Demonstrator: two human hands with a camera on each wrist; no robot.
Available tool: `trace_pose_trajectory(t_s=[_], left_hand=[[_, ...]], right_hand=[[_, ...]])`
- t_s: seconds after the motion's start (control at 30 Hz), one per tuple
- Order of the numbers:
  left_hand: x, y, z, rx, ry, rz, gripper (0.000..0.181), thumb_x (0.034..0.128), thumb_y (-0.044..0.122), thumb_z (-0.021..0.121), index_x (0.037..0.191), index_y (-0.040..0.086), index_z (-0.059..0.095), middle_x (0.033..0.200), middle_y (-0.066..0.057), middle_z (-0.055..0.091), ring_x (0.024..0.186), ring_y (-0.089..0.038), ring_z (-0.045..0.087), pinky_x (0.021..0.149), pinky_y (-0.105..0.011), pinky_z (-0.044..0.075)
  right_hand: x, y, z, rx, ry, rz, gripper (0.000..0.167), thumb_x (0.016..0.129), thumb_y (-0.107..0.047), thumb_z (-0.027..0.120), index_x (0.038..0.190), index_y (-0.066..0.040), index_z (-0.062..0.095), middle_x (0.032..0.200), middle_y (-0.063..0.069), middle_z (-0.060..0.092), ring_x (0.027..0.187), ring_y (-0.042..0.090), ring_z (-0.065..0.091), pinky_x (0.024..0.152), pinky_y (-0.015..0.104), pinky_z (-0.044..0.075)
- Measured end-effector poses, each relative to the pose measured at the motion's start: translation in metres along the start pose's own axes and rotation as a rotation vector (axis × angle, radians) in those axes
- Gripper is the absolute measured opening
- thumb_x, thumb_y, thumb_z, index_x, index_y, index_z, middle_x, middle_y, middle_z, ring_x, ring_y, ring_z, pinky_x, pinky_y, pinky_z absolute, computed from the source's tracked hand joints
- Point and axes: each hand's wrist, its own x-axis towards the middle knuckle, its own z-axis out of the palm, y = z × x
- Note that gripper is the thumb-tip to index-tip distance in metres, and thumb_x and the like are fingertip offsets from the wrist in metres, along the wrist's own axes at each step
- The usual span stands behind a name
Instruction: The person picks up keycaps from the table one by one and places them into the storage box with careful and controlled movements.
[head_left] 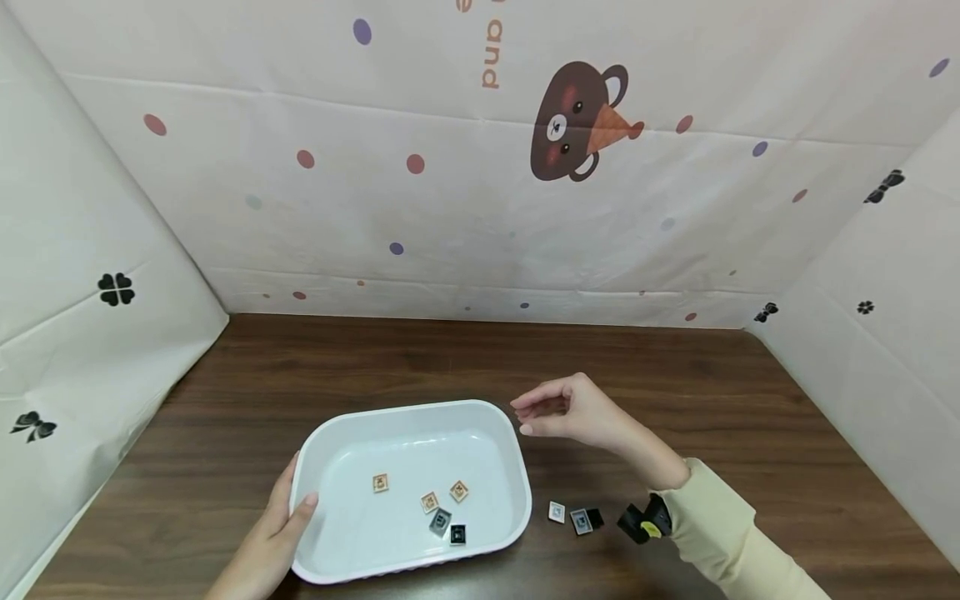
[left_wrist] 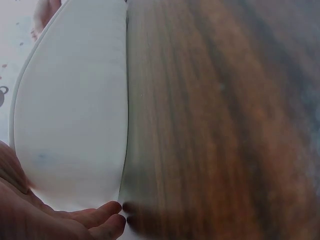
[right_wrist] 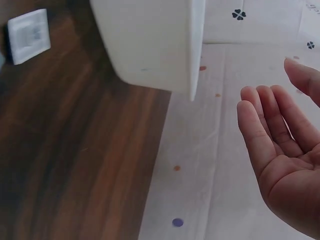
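A white plastic tray (head_left: 412, 410) with rounded corners lies on the table. My left hand (head_left: 273, 533) grips its left rim, thumb over the edge and fingers along the outer wall; the left wrist view shows those fingertips (left_wrist: 114, 207) low on the wall. Inside lie several small square tiles: beige-orange ones such as this tile (head_left: 381, 482), a grey tile (head_left: 440, 522) and a black tile (head_left: 458, 534). Just off the tray's far right corner, my right hand (head_left: 573, 412) hovers with nothing in it, thumb apart from loosely bent fingers.
Right of the tray on the brown wood table (head_left: 360, 358) lie a white tile (head_left: 557, 512), a grey-blue tile (head_left: 581, 522) and a black tile (head_left: 595, 518) partly behind it. Patterned white sheets (head_left: 465, 208) rise at the back and both sides.
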Motion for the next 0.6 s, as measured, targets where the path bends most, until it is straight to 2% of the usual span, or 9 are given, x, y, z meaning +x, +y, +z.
trace_pose_trajectory(t_s=[0.17, 0.33, 0.6], left_hand=[[0.000, -0.001, 0.000, 0.003, -0.004, -0.004, 0.058, 0.1005, 0.019, 0.031, 0.143, -0.003, -0.002, 0.142, -0.036, 0.009, 0.121, -0.053, 0.023, 0.083, -0.056, 0.041], [0.000, -0.002, 0.001, 0.013, 0.012, 0.021, 0.057, 0.1002, 0.017, 0.032, 0.143, -0.005, 0.001, 0.142, -0.035, 0.011, 0.121, -0.051, 0.024, 0.084, -0.054, 0.040], [0.001, -0.003, 0.000, 0.020, 0.003, 0.020, 0.058, 0.1003, 0.018, 0.032, 0.143, -0.005, 0.000, 0.142, -0.034, 0.010, 0.123, -0.050, 0.022, 0.086, -0.054, 0.038]], right_hand=[[-0.014, 0.009, -0.003, -0.004, 0.006, 0.011, 0.028, 0.076, -0.008, 0.073, 0.100, 0.005, 0.067, 0.091, 0.014, 0.068, 0.084, 0.019, 0.065, 0.069, 0.029, 0.052], [-0.027, 0.016, -0.008, -0.025, 0.028, 0.029, 0.029, 0.077, -0.012, 0.073, 0.099, 0.004, 0.067, 0.091, 0.013, 0.068, 0.085, 0.015, 0.064, 0.070, 0.027, 0.051], [-0.046, 0.027, -0.015, 0.005, 0.023, 0.041, 0.029, 0.078, -0.009, 0.072, 0.101, 0.008, 0.065, 0.093, 0.023, 0.066, 0.086, 0.017, 0.064, 0.070, 0.027, 0.051]])
